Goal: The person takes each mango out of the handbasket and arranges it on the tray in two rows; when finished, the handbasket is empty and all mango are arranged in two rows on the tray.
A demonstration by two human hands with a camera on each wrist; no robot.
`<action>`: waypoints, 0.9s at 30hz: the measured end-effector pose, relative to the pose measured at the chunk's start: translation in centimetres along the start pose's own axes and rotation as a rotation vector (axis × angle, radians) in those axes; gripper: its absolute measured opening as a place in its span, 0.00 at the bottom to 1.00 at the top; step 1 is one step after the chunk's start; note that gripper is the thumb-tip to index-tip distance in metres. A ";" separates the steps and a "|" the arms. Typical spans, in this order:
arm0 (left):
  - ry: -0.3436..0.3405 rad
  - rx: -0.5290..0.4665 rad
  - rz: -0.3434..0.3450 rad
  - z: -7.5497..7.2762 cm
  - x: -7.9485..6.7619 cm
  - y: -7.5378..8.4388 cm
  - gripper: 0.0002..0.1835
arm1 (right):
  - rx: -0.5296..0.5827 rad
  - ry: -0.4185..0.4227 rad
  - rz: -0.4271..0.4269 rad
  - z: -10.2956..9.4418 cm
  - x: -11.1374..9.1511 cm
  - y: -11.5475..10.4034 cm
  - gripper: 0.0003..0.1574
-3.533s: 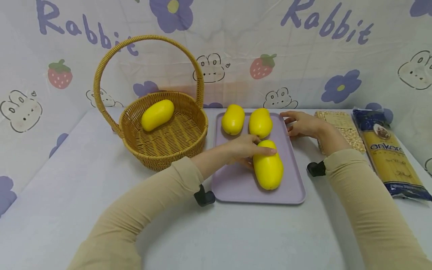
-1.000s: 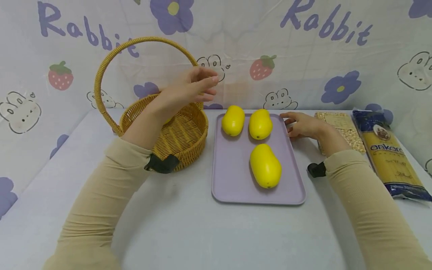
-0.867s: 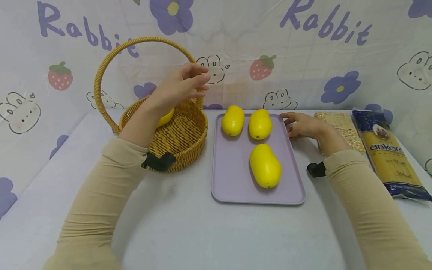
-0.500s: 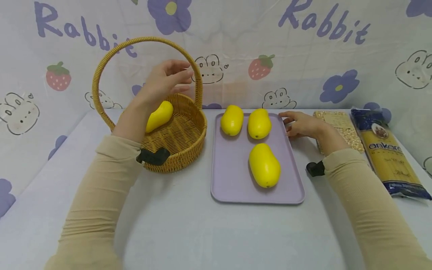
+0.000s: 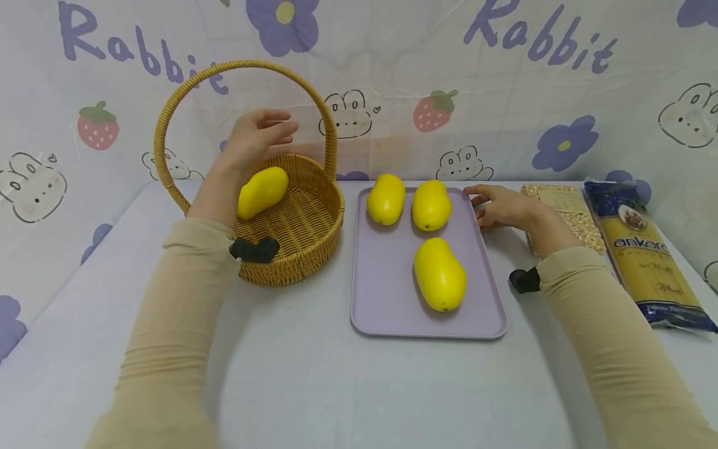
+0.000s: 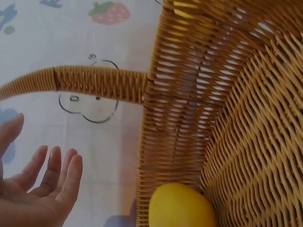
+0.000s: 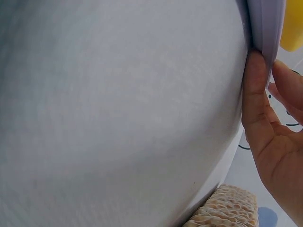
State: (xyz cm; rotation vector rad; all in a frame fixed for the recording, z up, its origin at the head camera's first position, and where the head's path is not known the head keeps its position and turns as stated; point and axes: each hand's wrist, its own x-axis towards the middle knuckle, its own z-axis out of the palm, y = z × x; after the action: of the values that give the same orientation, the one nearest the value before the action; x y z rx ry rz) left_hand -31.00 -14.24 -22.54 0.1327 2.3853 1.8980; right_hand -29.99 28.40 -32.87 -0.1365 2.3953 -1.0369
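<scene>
My left hand (image 5: 255,138) is over the back of the wicker basket (image 5: 303,262), under its tall handle, with nothing in its fingers. One yellow, mango-shaped fruit (image 5: 263,192) lies in the basket just below that hand; in the left wrist view the hand (image 6: 45,189) is spread beside the basket wall. A purple tray (image 5: 387,293) carries similar fruits: two at the back, left (image 5: 386,199) and right (image 5: 431,206), and a front one (image 5: 440,274). My right hand (image 5: 502,207) holds the tray's back right corner, thumb and fingers at either side of the rim (image 7: 267,42).
A clear bag of pale kernels (image 5: 574,218) lies right of my right wrist. Beside it is a blue and yellow ankara packet (image 5: 645,249). A printed cloth (image 5: 387,50) hangs behind the white table (image 5: 359,386).
My left hand has let go of the front fruit on the tray and moved left, up and over to the basket, lowering slightly there. My right hand keeps its place at the tray corner.
</scene>
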 end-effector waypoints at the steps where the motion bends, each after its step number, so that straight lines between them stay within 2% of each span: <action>1: 0.011 -0.001 -0.015 -0.2 0.2 -0.2 0.31 | 0.001 0.000 0.000 0.0 0.0 0.0 0.50; 12: 0.123 -0.005 -0.162 -1.3 1.4 -1.6 0.31 | -0.001 -0.002 -0.010 -0.1 0.2 0.1 0.51; 19: 0.136 0.006 -0.189 -2.1 1.8 -2.9 0.33 | 0.007 -0.002 -0.003 -0.1 0.1 0.1 0.51; 23: 0.154 -0.016 -0.201 -2.5 1.9 -3.5 0.31 | 0.021 -0.005 -0.001 -0.1 0.1 0.2 0.51; 27: 0.167 0.002 -0.214 -2.8 2.0 -4.0 0.30 | 0.019 0.000 -0.003 0.0 0.1 0.2 0.51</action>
State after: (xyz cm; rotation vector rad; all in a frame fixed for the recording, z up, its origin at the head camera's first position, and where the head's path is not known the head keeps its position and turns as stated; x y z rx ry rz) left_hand -33.34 -17.58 -25.88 -0.2813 2.3895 1.8736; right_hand -30.10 28.49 -33.04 -0.1330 2.3848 -1.0612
